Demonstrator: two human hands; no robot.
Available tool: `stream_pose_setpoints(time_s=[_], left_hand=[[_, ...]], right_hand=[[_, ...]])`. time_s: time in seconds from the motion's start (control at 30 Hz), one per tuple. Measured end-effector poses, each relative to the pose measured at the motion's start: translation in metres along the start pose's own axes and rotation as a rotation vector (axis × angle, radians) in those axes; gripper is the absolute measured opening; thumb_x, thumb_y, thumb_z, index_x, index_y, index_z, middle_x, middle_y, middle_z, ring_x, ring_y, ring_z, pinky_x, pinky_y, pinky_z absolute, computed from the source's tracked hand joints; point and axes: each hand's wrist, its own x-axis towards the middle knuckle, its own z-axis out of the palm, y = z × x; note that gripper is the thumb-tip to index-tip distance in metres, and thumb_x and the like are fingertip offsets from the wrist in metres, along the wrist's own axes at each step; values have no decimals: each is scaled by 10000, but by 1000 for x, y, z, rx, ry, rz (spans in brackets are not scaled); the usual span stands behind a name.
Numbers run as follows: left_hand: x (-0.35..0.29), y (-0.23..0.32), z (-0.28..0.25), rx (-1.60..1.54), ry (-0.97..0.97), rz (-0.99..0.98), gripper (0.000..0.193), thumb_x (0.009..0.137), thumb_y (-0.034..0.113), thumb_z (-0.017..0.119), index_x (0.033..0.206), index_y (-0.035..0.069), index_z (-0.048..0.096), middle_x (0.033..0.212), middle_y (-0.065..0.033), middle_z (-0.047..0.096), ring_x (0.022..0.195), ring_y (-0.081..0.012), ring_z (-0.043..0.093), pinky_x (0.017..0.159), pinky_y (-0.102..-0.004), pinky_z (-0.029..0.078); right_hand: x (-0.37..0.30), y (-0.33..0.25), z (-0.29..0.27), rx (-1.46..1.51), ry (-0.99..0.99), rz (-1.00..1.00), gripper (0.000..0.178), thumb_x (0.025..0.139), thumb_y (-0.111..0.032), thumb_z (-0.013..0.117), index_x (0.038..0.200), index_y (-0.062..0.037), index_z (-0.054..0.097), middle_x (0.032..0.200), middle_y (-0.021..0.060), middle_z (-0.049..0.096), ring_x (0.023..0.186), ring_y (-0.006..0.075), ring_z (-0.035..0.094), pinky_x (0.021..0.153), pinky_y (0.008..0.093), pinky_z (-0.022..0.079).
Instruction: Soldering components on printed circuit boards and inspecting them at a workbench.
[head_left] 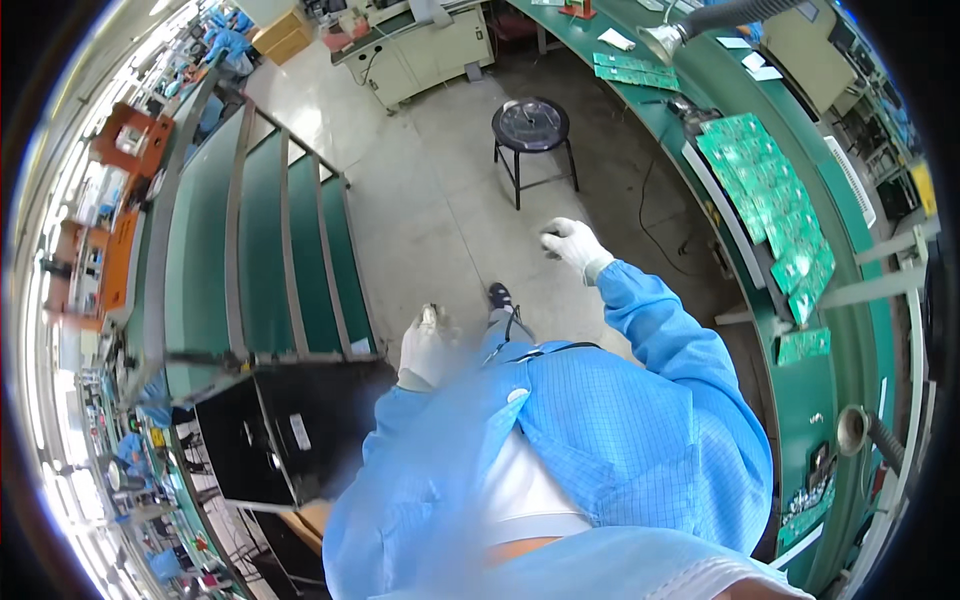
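Both my hands wear white gloves, and blue coat sleeves cover my arms. My left hand [430, 347] is blurred in front of my chest, its fingers bunched, near the corner of a black box [268, 432]. Whether it holds anything is unclear. My right hand [573, 246] is raised out over the bare grey floor with fingers curled in and nothing visible in it. My dark shoe [499, 296] shows on the floor between the hands. A round black stool [530, 126] stands further ahead.
A green-shelved rack [283, 250] stands at my left. On the right curves a long green workbench [800, 400] with many green circuit boards [772, 195] laid out. Extraction hoses [700, 22] hang over it. A cream cabinet [425, 52] stands far ahead, with people in blue beyond.
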Motion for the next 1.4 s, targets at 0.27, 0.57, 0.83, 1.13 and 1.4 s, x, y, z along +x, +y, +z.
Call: stream_pose_setpoints(time_s=[0.27, 0.57, 0.83, 1.13, 1.4], left_hand=[[252, 160, 128, 1169, -498, 608, 445, 1024, 371, 457, 1246, -11, 511, 986, -91, 614, 813, -219, 657, 668, -321, 539], [468, 238, 387, 842, -657, -24, 424, 1011, 345, 472, 1206, -29, 508, 984, -143, 634, 805, -199, 652, 685, -291, 534], [582, 269, 552, 1097, -631, -231, 493, 968, 446, 487, 1098, -26, 549, 945, -156, 673, 809, -239, 684, 720, -329, 554], [728, 294, 630, 1048, -873, -363, 590, 981, 518, 443, 1253, 2, 526, 1047, -152, 651, 810, -201, 684, 695, -295, 559], [899, 262, 646, 1088, -1172, -587, 524, 1014, 493, 412, 1354, 97, 461, 1087, -109, 637, 827, -176, 645, 649, -292, 541]], right_hand=[[194, 11, -68, 111, 164, 118, 265, 911, -178, 651, 1087, 20, 641, 832, 111, 682, 707, 164, 671, 637, 298, 568], [368, -14, -221, 367, 523, 33, 242, 913, -204, 653, 1045, -2, 658, 789, 20, 648, 677, 92, 588, 619, 266, 493], [522, -20, -350, -27, 669, -389, 279, 930, -244, 641, 1048, 9, 631, 806, 97, 686, 687, 143, 660, 645, 279, 537], [619, -52, -402, 73, 803, -100, 253, 916, -234, 622, 1047, -18, 641, 947, 160, 691, 830, 295, 678, 757, 371, 531], [726, 9, -395, 24, 1283, 53, 248, 913, -236, 638, 1067, -42, 633, 959, 170, 692, 856, 333, 680, 772, 404, 537]])
